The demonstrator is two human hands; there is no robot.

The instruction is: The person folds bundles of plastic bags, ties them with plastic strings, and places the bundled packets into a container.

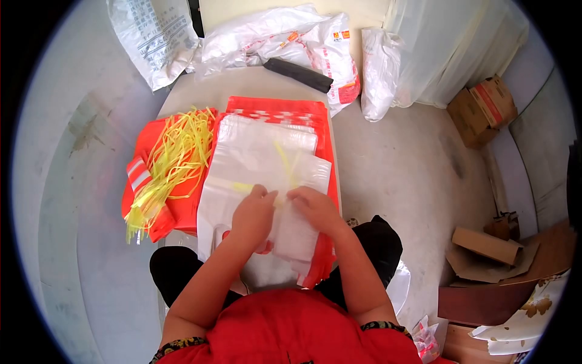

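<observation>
My left hand [254, 213] and my right hand [314, 209] are close together over a stack of whitish translucent plastic bags [242, 151]. Both hands have curled, pinching fingers. Between them is a yellow strip [285, 164], which runs upward and to the left across the bags; which fingers grip it is hard to make out. Under the white bags lie red bags [279, 104], their edges showing at the top and right. On the left, a bunch of yellow strips [182, 148] rests on folded red material [142, 145].
A black roll [297, 74] lies at the table's [200, 91] far end, beside white printed sacks [267, 36]. Another white bag [379, 73] stands on the right. Cardboard boxes [476, 115] are on the floor at the right, with opened cardboard [491, 255] nearer.
</observation>
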